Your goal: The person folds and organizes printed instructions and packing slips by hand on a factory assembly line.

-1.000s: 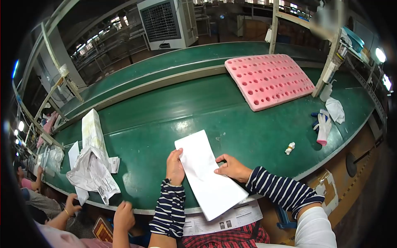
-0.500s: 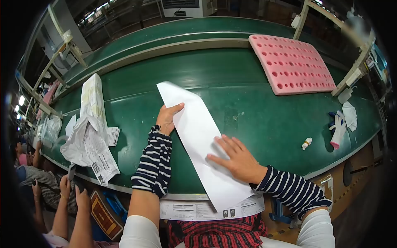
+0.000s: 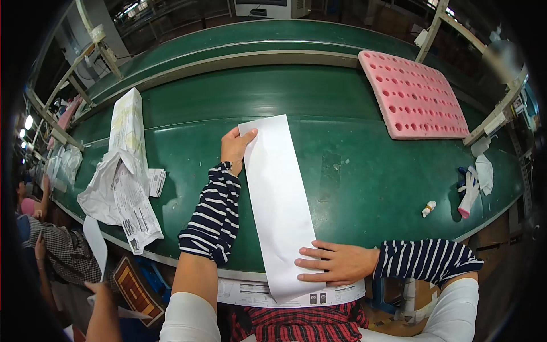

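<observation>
A long white sheet of paper (image 3: 278,194), seemingly folded, slants across the table in front of me, its lower end reaching over the near edge. My left hand (image 3: 235,147) pinches its upper left edge, thumb on top and fingers underneath. Lower down, my right hand (image 3: 346,263) rests on the paper's right edge with fingers stretched and spread. A sheet with printed text and diagrams (image 3: 242,292) lies along the table's near edge, partly hidden by the white paper.
Left on the green table (image 3: 199,131) is a long stack of wrapped paper (image 3: 126,119) with crumpled wrapping (image 3: 108,191). A pink foam block with holes (image 3: 424,102) sits back right. Gloves (image 3: 469,192) and a small white item (image 3: 429,208) lie right. A co-worker's hand (image 3: 98,288) shows lower left.
The white paper has turned more upright and its top corner now lies flatter. My right hand has slid down toward its lower right edge. The co-worker's arms have moved, with a white sheet beside them.
</observation>
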The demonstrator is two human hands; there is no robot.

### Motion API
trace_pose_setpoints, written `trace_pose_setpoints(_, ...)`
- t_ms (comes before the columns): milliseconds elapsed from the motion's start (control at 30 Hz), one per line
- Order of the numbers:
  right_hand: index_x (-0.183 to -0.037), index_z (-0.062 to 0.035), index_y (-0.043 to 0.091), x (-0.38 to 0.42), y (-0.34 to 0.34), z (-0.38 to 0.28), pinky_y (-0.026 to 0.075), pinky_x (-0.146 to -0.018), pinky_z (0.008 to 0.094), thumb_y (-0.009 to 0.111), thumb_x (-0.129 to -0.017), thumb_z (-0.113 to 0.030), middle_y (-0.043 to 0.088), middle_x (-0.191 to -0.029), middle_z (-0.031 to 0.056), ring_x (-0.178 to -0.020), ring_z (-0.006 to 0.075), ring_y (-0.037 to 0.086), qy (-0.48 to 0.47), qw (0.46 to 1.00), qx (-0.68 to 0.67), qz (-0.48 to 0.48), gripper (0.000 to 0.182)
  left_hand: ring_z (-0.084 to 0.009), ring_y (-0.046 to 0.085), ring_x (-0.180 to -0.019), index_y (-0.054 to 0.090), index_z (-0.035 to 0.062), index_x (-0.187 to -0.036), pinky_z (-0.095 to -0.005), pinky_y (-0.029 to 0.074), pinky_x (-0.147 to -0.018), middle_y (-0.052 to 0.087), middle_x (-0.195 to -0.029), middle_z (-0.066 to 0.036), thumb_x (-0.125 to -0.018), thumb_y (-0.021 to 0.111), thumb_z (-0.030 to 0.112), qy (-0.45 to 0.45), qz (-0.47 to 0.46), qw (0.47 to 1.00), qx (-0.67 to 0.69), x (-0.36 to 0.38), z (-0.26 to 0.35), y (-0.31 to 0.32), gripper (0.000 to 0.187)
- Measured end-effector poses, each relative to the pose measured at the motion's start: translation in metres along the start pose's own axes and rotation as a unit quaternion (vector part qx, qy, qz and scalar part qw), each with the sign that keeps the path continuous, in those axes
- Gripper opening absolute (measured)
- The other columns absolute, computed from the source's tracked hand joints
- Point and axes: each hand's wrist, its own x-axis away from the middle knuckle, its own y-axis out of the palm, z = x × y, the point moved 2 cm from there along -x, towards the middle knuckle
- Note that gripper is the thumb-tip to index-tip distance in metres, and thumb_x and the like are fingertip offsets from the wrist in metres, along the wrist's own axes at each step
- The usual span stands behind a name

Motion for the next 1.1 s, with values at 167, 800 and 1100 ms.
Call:
trace_pose_setpoints(167, -0.125, -0.0123, 0.058, -0.016, 0.019, 0.009, 0.042, -0.098, 0.0431, 0.065, -0.082, -0.021, 0.059, -0.121, 0.0087, -0.116, 0.0255, 0.055, 0.098, 0.967, -0.125, 0.198, 0.044, -0.0109, 0.063, -0.076, 0.062, -0.0017, -0.101, -0.0259, 0.05, -0.067, 0.069, -0.097, -0.007, -0.088, 0.069, 0.009, 0.022, -0.037, 0.999, 0.012, 0.001, -0.004, -0.005, 0.018)
trace_pose_setpoints(800, -0.116, -0.021, 0.064, -0.102, -0.028, 0.18, 0.049, -0.06, 0.0464, 0.062, -0.087, -0.024, 0.066, -0.08, 0.0118, -0.066, 0.0352, 0.064, 0.512, 0.76, 0.031, 0.401, 0.029, -0.0095, 0.064, -0.079, 0.064, -0.0043, -0.108, -0.022, 0.05, -0.068, 0.069, -0.095, -0.007, -0.099, 0.05, 0.016, 0.036, -0.019, 0.993, -0.108, 0.007, -0.013, -0.012, 0.026)
trace_pose_setpoints(1100, -0.109, -0.0222, 0.071, -0.105, -0.033, 0.171, 0.048, -0.057, 0.0439, 0.061, -0.089, -0.025, 0.059, -0.079, 0.0107, -0.061, 0.031, 0.063, 0.486, 0.784, 0.039, 0.384, 0.022, -0.0114, 0.065, -0.079, 0.064, -0.0069, -0.105, -0.0249, 0.051, -0.071, 0.069, -0.094, -0.009, -0.096, 0.06, 0.026, -0.003, -0.019, 0.999, -0.032, 0.019, 0.001, -0.005, 0.034)
